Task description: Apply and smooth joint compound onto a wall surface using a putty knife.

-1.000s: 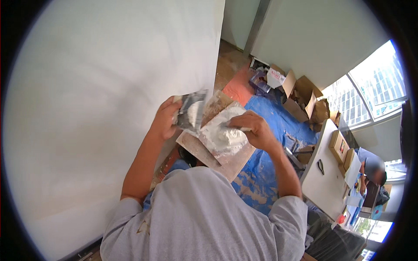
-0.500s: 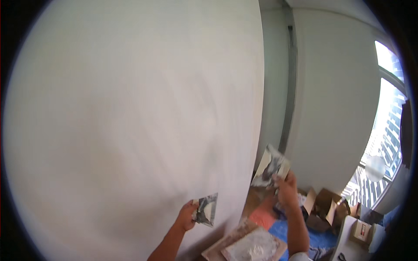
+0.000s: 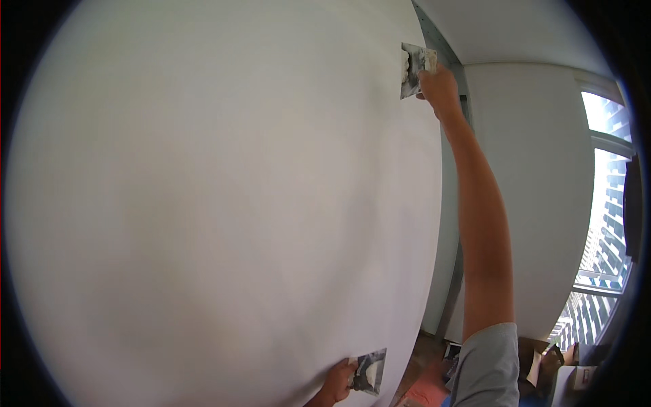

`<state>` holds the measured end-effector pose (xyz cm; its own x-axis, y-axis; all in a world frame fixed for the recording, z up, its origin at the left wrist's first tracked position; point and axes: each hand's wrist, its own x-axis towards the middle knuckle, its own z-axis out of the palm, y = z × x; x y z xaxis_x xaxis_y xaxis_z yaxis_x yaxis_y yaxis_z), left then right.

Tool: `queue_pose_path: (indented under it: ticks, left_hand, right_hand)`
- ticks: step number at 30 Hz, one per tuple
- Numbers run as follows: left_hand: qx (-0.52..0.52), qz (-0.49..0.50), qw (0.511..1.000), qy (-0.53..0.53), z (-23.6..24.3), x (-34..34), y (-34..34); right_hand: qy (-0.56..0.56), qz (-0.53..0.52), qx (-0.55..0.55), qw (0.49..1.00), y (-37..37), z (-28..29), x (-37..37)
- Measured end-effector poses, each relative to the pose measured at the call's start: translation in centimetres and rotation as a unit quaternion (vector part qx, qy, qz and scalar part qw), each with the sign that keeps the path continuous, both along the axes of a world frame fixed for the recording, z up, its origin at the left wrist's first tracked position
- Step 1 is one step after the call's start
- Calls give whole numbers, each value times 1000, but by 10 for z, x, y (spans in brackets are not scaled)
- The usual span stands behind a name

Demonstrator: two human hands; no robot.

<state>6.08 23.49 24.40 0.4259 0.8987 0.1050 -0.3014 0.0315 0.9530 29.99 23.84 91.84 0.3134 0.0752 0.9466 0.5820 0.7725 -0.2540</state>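
Stretched high up, my right hand (image 3: 441,88) grips a putty knife (image 3: 415,80) whose wide metal blade is smeared with pale putty. Its blade edge lies at the white wall (image 3: 258,190), close to the wall's right-hand edge. Low in the picture, my left hand (image 3: 338,381) is closed round a second putty knife (image 3: 369,373) that carries a lump of whitish putty. That blade is near the lower wall; whether it touches the surface I cannot tell.
Beyond the wall's right edge runs a recess with a metal strip (image 3: 456,292), then a grey-white wall (image 3: 522,203) and a tall window (image 3: 603,203). Cardboard boxes (image 3: 536,359) and an orange-red sheet (image 3: 430,390) lie on the floor at lower right.
My right hand has risen from beside the wall's edge to high on the wall with its putty knife. The left hand sits lower and further right in the picture, and the view has tilted up.
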Motion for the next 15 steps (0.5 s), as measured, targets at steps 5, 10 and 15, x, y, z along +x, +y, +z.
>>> queue_pose_path:
  ticks: [5, 10, 15]
  left_hand:
    - [354, 86, 878, 310, -24, -9, 2]
    - [-213, -58, 966, -131, 12, 8, -7]
    - [182, -18, 979, 84, -77, 26, 55]
  right_hand:
    - [-16, -263, -34, 964, 39, 42, 0]
    - [-1, -258, -127, 958, 50, 67, -6]
    - [35, -140, -208, 967, 34, 74, -43]
